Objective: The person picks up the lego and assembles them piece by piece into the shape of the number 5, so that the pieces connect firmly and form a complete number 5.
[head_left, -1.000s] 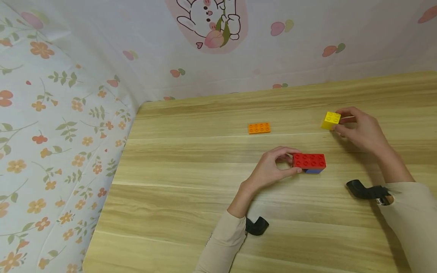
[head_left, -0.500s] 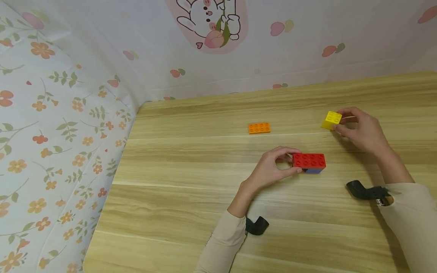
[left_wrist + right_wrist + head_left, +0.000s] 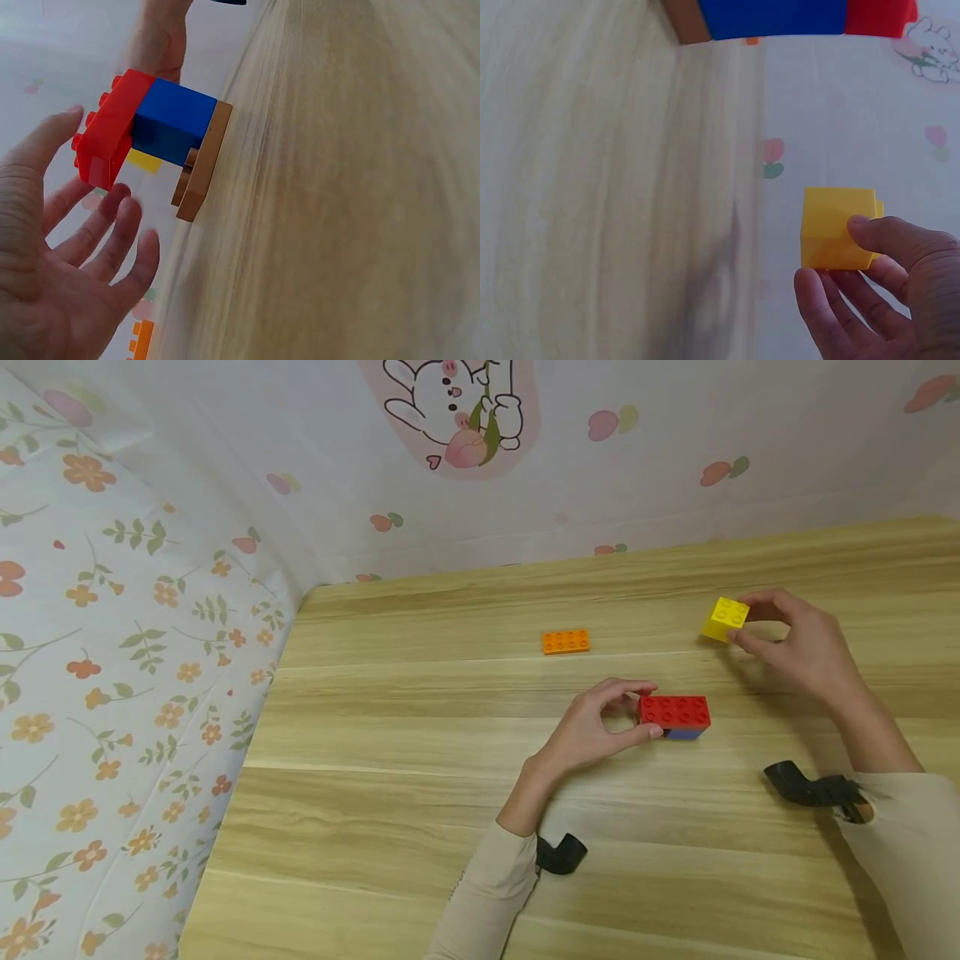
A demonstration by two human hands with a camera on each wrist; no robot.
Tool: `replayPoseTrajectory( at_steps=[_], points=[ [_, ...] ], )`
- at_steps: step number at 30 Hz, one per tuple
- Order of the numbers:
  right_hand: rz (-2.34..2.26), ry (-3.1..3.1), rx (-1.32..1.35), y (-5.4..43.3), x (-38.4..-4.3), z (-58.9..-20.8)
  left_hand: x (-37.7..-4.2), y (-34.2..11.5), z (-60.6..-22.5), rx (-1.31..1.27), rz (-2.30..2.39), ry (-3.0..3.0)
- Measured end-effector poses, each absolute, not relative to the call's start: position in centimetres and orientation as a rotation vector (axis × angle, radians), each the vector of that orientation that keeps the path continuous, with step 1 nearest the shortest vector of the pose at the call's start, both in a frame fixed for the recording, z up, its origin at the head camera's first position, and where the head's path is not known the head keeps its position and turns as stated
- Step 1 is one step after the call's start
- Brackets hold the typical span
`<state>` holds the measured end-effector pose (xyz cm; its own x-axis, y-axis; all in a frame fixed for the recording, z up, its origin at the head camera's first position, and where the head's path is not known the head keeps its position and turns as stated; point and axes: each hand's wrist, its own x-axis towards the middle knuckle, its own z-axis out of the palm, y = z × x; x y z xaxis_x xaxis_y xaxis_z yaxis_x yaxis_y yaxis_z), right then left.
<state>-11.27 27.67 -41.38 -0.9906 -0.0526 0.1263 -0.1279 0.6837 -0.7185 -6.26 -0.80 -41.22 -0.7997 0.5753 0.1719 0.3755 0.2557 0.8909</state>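
A brick stack stands on the table: a red eight-stud brick (image 3: 674, 712) on top, a blue brick (image 3: 174, 116) below it, and a brown plate (image 3: 204, 165) at the bottom. My left hand (image 3: 588, 727) is around the stack's left end, thumb at the front and fingers behind. In the left wrist view the thumb tip stands apart from the red brick and the fingers are spread. Farther back on the right, my right hand (image 3: 806, 643) pinches a yellow four-stud brick (image 3: 836, 229) between thumb and fingers, its studs tilted slightly; it is raised off the tabletop.
An orange eight-stud plate (image 3: 566, 642) lies flat to the left of the yellow brick, behind my left hand. The wooden table (image 3: 360, 827) ends at a patterned curtain (image 3: 315, 435) behind and on the left. Black camera mounts (image 3: 562, 854) stick out from both sleeves.
My right hand has raised the yellow brick slightly and tilted it. My left fingers have loosened a little from the red brick, and the stack stays in place. The head view has shifted slightly.
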Motion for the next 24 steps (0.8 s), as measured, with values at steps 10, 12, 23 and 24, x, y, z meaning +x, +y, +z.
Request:
replayPoseTrajectory(
  at_steps=[10, 12, 23, 24],
  points=[
    [1.249, -2.738, 0.215, 25.4, -9.0, -37.6, -6.0, -0.7, -40.6, 0.676, 1.785, 2.099],
    [1.262, -2.714, 0.251, 25.1, -8.7, -37.2, -5.7, -0.8, -39.7, 0.656, 1.791, 2.083],
    [1.27, -2.668, 0.392, 23.6, -6.7, -35.6, -5.9, -0.9, -39.1, 0.513, 1.95, 1.745],
    [1.263, -2.662, 0.41, 23.5, -6.5, -35.5, -6.1, -0.9, -39.5, 0.496, 1.952, 1.727]
  ],
)
